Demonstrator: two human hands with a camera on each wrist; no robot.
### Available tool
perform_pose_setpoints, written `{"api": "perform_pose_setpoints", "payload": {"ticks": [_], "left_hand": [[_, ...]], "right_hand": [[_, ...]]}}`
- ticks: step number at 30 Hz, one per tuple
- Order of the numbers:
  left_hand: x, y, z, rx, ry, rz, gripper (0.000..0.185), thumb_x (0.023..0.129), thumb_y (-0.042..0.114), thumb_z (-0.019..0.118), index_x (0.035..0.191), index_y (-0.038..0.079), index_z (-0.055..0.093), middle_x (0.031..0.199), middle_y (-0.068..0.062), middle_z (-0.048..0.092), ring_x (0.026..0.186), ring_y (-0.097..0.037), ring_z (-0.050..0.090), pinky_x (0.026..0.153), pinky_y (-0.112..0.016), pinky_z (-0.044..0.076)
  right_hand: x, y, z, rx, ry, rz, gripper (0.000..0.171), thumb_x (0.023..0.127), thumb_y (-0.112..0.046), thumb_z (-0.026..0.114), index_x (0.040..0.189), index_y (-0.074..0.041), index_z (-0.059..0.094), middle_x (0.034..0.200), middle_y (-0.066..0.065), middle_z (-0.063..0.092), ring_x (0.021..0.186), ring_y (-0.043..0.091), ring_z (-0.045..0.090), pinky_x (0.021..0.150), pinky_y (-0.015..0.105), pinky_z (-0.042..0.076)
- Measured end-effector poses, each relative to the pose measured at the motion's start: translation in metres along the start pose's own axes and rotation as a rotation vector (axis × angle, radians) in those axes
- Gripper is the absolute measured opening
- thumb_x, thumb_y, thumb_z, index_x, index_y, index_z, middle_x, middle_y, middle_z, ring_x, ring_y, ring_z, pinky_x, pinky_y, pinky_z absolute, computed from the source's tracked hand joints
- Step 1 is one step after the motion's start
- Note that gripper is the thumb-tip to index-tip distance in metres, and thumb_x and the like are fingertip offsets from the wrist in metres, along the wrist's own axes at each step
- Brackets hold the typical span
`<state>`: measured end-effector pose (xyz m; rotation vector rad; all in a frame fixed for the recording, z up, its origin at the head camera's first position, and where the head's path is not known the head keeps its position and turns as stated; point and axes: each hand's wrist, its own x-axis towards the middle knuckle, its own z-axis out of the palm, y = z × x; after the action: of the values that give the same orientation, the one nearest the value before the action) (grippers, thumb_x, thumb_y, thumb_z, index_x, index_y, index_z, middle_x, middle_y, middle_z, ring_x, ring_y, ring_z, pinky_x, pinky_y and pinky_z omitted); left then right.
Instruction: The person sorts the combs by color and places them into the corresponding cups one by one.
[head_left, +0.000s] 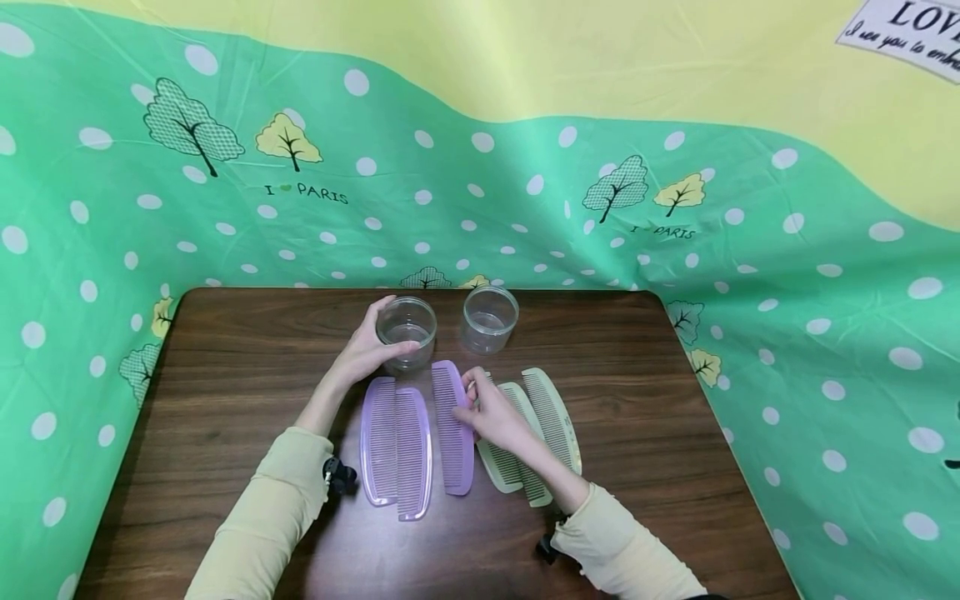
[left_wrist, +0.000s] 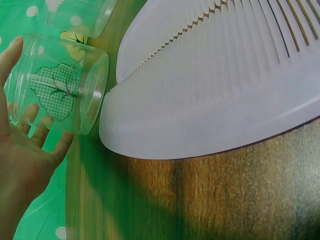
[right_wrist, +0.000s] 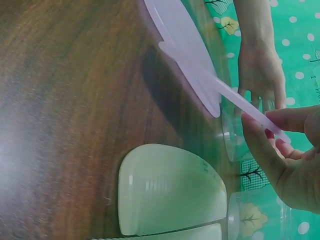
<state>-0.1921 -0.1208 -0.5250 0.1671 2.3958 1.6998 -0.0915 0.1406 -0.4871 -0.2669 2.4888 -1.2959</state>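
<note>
Head view: second jar [head_left: 490, 319] beside green combs [head_left: 528, 442].

Head view: high, looking forward and down over the whole table [head_left: 225, 350], both forearms entering from the near edge, cloth backdrop filling the far half. Left wrist view: very low and close to the tabletop, rolled sideways, facing the far side; the left hand [left_wrist: 22, 150] and its jar [left_wrist: 60, 85] sit at frame left, purple combs [left_wrist: 215, 85] fill the upper right. Right wrist view: also low, close and rolled, looking leftward across the wood; right hand [right_wrist: 290, 165] at frame right, a green comb [right_wrist: 170, 190] near the lens. Shared: both wrist views show purple combs and the jars; the right wrist view also catches the left hand; the head view takes in all of it.
</note>
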Motion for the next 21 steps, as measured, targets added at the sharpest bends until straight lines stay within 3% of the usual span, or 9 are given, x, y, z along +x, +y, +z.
{"api": "perform_pose_setpoints", "payload": {"ticks": [7,14,21], "left_hand": [[0.000,-0.001,0.000,-0.006,-0.002,-0.003,0.101,0.081,0.049,0.086,0.160,0.036,0.024,0.166,-0.002,0.032,0.152,-0.031,0.034,0.124,-0.057,0.028],[-0.001,0.000,0.000,-0.007,0.000,-0.008,0.101,0.081,0.050,0.085,0.160,0.038,0.024,0.165,-0.003,0.035,0.152,-0.031,0.035,0.123,-0.058,0.029],[-0.002,0.000,0.001,-0.004,-0.003,0.000,0.102,0.081,0.050,0.085,0.160,0.037,0.023,0.167,-0.002,0.032,0.153,-0.032,0.033,0.123,-0.060,0.028]], "right_hand": [[0.002,-0.007,-0.007,0.009,0.033,-0.006,0.035,0.091,-0.008,0.074,0.116,-0.011,0.051,0.100,0.011,0.057,0.060,0.021,0.065,0.054,0.048,0.061],[0.005,-0.018,-0.017,-0.004,0.091,-0.003,0.036,0.092,-0.013,0.074,0.119,-0.013,0.051,0.093,0.007,0.063,0.062,0.011,0.064,0.054,0.037,0.060],[0.015,-0.031,-0.032,0.042,0.140,-0.045,0.035,0.093,-0.006,0.072,0.120,-0.009,0.049,0.089,0.010,0.066,0.071,0.012,0.063,0.061,0.045,0.062]]}}
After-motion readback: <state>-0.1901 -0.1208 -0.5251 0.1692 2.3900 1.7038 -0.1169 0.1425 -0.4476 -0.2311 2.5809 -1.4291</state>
